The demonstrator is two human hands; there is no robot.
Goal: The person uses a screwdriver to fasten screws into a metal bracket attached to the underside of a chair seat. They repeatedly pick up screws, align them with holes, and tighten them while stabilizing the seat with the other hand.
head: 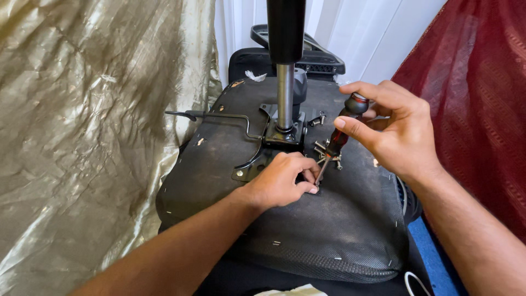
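An upturned office chair seat (307, 230) lies before me, its black underside facing up. A metal mechanism plate (276, 140) with a gas-lift column (285, 82) is fixed to it. My right hand (392, 131) grips a screwdriver (342, 129) with a dark red and black handle, its shaft angled down to the seat. My left hand (285, 181) rests on the seat at the plate's near edge, fingers pinching around the screwdriver tip. Several loose screws (327, 151) lie beside the plate.
A gold crinkled cloth (82, 137) hangs at the left. A dark red curtain (482, 98) hangs at the right. A thin metal lever (213, 116) sticks out leftward from the mechanism. Two more bolts (316, 119) lie near the column. A blue floor patch (433, 257) shows lower right.
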